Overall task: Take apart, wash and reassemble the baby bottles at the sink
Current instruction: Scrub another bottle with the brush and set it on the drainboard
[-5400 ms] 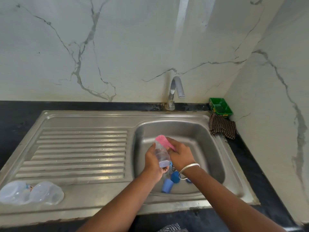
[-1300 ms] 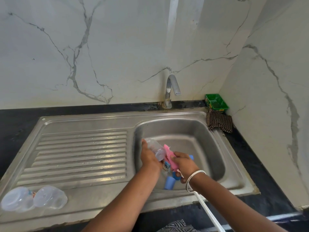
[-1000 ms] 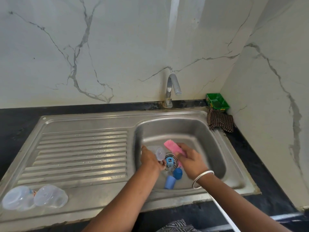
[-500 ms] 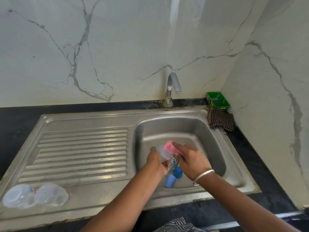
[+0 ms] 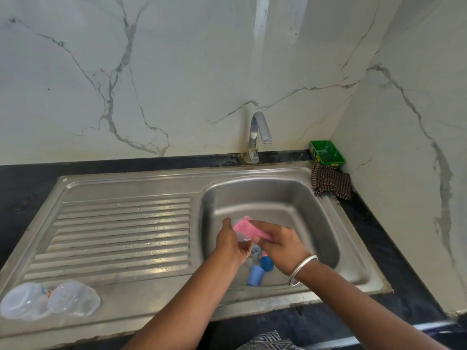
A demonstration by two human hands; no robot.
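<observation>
Over the steel sink basin (image 5: 310,198), my left hand (image 5: 231,242) grips a small clear baby bottle (image 5: 240,236), mostly hidden by the fingers. My right hand (image 5: 280,245) holds a pink scrub pad (image 5: 243,227) pressed against the bottle's top. Below the hands, on the basin floor near the drain, lie a light blue cap (image 5: 254,275) and a darker blue ring (image 5: 266,263). Two clear plastic dome covers (image 5: 50,300) rest on the front left of the draining board.
A chrome tap (image 5: 256,136) stands behind the basin, with no water running. A green soap tray (image 5: 326,152) and a checked cloth (image 5: 331,181) sit in the back right corner. The ribbed draining board (image 5: 121,236) stretches left. Marble walls close the back and right.
Both hands rose from the basin floor with the bottle and pad. The pad now sits on the bottle's top instead of beside it.
</observation>
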